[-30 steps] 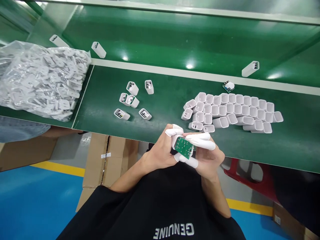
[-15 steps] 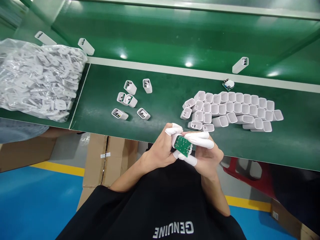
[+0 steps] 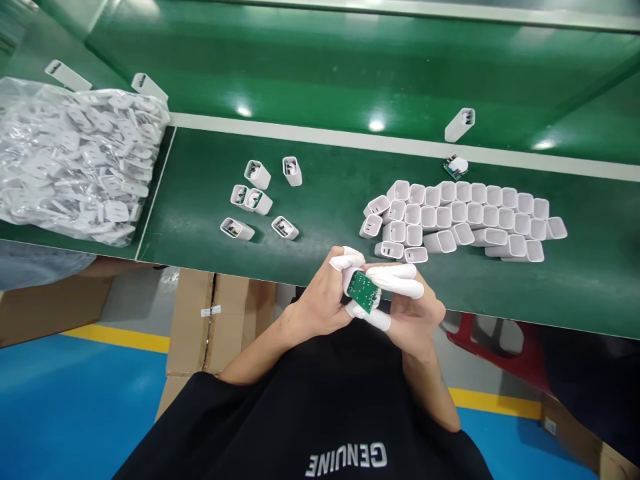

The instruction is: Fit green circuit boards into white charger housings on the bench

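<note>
In front of my chest, by the table's near edge, my left hand (image 3: pixel 326 293) is closed around a white charger housing (image 3: pixel 349 281), mostly hidden by the fingers. My right hand (image 3: pixel 416 308) pinches a green circuit board (image 3: pixel 363 291) between thumb and fingers, all in white finger cots. One end of the board is at the housing's mouth; how far it sits inside I cannot tell. To the right, many empty white housings (image 3: pixel 473 215) stand close together. On the left, several housings (image 3: pixel 257 175) have boards inside.
A clear bag of white plastic parts (image 3: pixel 75 160) lies at the far left. Behind the housings sits a loose circuit board (image 3: pixel 455 167). More filled housings (image 3: pixel 460 125) rest on the green strip at the back. A red stool (image 3: pixel 493 347) and cardboard boxes (image 3: pixel 215 320) are below.
The circuit board has shifted slightly left, toward my left hand. The housings on the back strip have moved left. My grip looks the same.
</note>
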`<state>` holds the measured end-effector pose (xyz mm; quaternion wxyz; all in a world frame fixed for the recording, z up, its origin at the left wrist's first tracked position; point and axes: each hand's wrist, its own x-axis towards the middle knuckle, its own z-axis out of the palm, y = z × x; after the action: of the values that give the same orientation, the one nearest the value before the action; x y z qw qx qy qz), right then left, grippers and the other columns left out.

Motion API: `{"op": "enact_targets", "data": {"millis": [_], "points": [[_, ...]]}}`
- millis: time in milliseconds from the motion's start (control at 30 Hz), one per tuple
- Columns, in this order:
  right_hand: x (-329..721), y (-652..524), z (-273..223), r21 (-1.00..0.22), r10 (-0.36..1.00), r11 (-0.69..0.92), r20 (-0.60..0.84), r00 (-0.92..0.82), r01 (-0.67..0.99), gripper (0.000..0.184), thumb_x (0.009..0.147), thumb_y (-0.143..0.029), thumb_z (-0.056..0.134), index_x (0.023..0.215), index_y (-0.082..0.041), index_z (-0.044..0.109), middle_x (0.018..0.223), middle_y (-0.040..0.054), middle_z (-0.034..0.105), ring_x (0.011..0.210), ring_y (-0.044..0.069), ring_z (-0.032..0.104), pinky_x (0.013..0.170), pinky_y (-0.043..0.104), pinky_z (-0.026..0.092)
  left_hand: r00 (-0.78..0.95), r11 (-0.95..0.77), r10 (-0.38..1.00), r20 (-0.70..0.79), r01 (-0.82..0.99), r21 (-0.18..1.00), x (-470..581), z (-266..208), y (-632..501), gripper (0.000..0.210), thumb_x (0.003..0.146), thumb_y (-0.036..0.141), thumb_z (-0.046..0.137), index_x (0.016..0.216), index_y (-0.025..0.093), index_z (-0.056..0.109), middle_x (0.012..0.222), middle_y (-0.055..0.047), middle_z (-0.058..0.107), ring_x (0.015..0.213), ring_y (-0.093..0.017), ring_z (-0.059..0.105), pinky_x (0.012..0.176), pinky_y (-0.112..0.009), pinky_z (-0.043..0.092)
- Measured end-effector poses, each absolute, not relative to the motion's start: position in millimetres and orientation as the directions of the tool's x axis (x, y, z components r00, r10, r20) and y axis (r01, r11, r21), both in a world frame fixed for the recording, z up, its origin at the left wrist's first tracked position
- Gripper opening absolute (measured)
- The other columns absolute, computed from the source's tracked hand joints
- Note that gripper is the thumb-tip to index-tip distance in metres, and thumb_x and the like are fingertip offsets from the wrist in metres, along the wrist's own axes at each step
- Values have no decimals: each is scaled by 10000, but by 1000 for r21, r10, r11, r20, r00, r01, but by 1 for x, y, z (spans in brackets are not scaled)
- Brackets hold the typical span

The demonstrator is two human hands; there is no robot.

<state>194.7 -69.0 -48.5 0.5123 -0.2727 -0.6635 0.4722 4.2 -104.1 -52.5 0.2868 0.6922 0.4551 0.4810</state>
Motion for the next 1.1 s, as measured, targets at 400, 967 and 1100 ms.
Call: {"op": "enact_targets", "data": {"millis": [400,967,1100], "points": [[190,-66,-47,-843,814,535,497,-301,56,658,860,-250,1000,1463,-318,745,1265,82,807,1126,310,809,911,504,732,104,-380,924,368,347,857,10,-57,-108,499,1076,291,682,1513,225,451,1296,-139,577,1081,-268,627,891,-437,594],[202,-62,-62,-437,538,842,645,-542,316,658,958,-77,806,1571,-242,638,1358,148,808,1269,326,771,1035,536,688,92,-113,992,81,426,898,5,-51,-109,475,1026,353,714,1451,243,533,1146,-60,786,926,-252,775,811,-367,598],[206,-59,-59,-566,612,786,662,-432,248,654,951,-152,866,1564,-236,652,1285,135,818,1177,293,773,995,479,671,140,-103,989,47,421,901,3,-49,-113,715,999,415,778,1624,262,463,1261,-102,802,1016,-289,824,877,-413,667]]}}
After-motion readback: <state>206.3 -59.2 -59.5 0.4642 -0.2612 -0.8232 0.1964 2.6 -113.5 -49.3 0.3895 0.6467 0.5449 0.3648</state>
